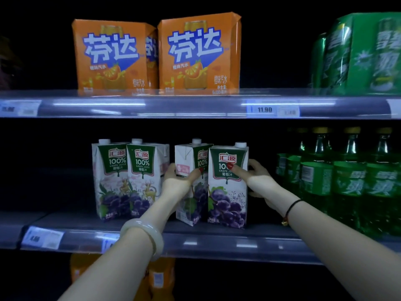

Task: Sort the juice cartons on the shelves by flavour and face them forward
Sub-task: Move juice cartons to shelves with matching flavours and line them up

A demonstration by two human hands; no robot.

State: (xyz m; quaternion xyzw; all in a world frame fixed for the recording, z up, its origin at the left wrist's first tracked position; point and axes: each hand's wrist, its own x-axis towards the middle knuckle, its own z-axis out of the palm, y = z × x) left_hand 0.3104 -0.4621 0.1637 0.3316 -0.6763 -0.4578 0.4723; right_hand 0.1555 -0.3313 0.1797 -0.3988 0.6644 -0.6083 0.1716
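Observation:
Several white grape juice cartons with green labels stand on the middle shelf. Two at the left face forward, side by side. My left hand grips a third carton, which is turned so its corner and white side panel point forward. My right hand holds the fourth carton from its right side, thumb on the front label; this carton faces forward and touches the turned one.
Green soda bottles crowd the same shelf right of my right hand. On the upper shelf stand two orange soda packs and a green pack. Orange bottles sit below. A dark gap lies left of the cartons.

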